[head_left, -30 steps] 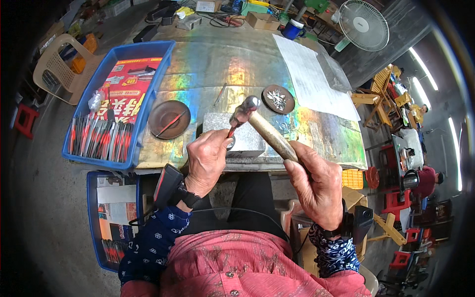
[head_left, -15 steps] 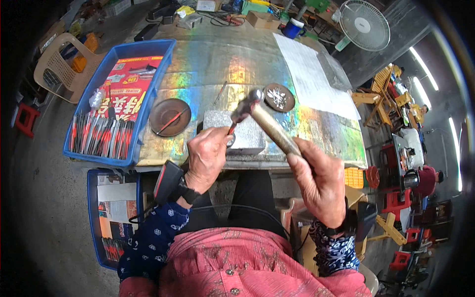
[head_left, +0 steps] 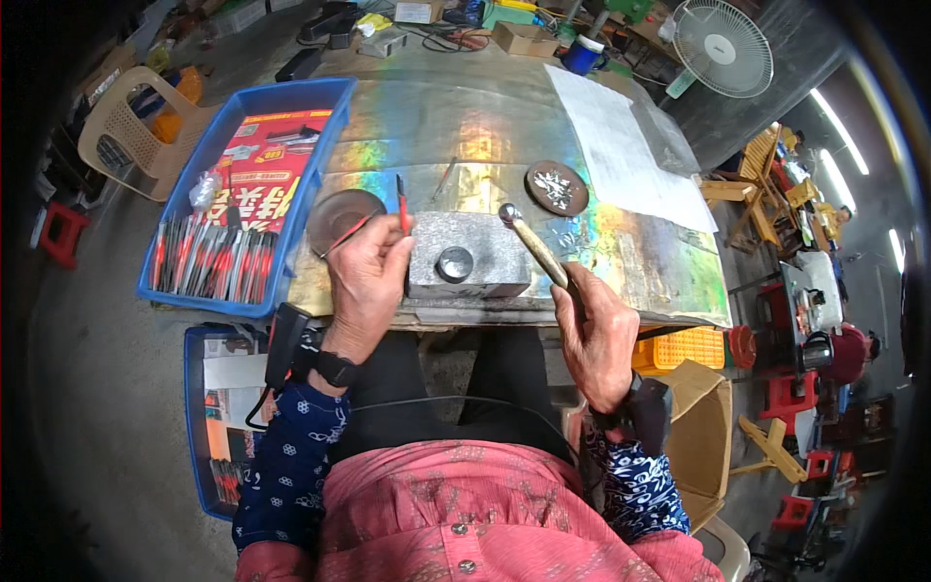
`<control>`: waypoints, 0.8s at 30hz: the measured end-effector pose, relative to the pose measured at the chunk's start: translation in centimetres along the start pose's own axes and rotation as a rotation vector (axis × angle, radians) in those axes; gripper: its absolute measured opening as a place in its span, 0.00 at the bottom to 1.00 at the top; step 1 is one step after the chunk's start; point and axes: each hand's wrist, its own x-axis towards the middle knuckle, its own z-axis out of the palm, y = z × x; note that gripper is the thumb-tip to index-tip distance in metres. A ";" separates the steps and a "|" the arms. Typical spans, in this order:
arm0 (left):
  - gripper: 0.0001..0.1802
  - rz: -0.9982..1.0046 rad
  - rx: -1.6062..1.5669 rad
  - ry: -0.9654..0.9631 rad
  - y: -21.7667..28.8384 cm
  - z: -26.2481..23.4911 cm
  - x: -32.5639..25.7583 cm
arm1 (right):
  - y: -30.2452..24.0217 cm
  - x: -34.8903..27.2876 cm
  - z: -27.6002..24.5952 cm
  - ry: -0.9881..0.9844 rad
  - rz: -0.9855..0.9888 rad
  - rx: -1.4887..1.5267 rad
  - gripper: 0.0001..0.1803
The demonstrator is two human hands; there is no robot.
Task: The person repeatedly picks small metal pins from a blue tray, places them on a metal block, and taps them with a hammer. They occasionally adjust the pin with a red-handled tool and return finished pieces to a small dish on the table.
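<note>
Pinched in my left hand (head_left: 367,281) is a slim red-and-dark strip-like tool (head_left: 402,202), pointing up from the fingertips; its exact kind is unclear. My right hand (head_left: 596,335) is wrapped around the wooden handle of a hammer (head_left: 538,252). The small metal hammer head is at the right of a grey metal block (head_left: 485,233). A round metal piece (head_left: 454,264) sits on the block near its front edge. Beside my left hand, partly hidden by it, lies a brown dish (head_left: 330,215) with another thin red piece in it.
A second brown dish (head_left: 584,199) holds small whitish bits. A blue tray (head_left: 341,107) at the left contains several similar red-and-grey tools over red printed paper. White sheets (head_left: 621,126) cover the far right of the table. A fan (head_left: 722,48) stands beyond; another blue tray (head_left: 199,427) is below left.
My left hand has moved left with the red tool, away from the block and toward the dish. The hammer has come away from the tool to the right, exposing the round metal piece.
</note>
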 end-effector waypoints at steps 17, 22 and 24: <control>0.02 0.272 1.104 -0.111 -6.3 -4.3 1.3 | 2.1 -2.7 7.3 -0.016 0.081 -0.228 0.24; 0.02 0.262 1.210 -0.077 -7.0 -3.4 2.1 | 2.2 -2.7 7.5 -0.094 0.139 -0.228 0.23; 0.02 0.256 1.215 -0.073 -6.3 -3.7 2.2 | 2.1 -2.6 7.5 -0.107 0.153 -0.220 0.23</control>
